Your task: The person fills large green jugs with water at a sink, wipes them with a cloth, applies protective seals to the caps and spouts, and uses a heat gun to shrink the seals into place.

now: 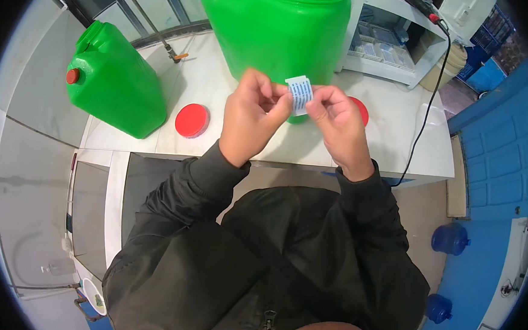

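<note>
A small white packet with blue print [300, 96] is pinched between my two hands above the counter. My left hand [255, 114] grips its left edge with thumb and fingers. On the packet's right edge my right hand [339, 124] has its thumb and fingertips. Just behind the hands stands a large green plastic jerrycan [281, 34] with a threaded mouth that shows no cap. A smaller green jerrycan [119, 83] with a small red side cap [72, 76] stands at the left. One red screw cap [192, 120] lies left of my left hand; another red cap [359, 111] is partly hidden behind my right hand.
The white tiled counter [396, 146] bears a white cabinet [381, 70] with trays at the back right. A black cable [427, 107] hangs over the front edge. A tap with an orange handle [180, 57] is at the back left. Blue water bottles [451, 238] stand at the right.
</note>
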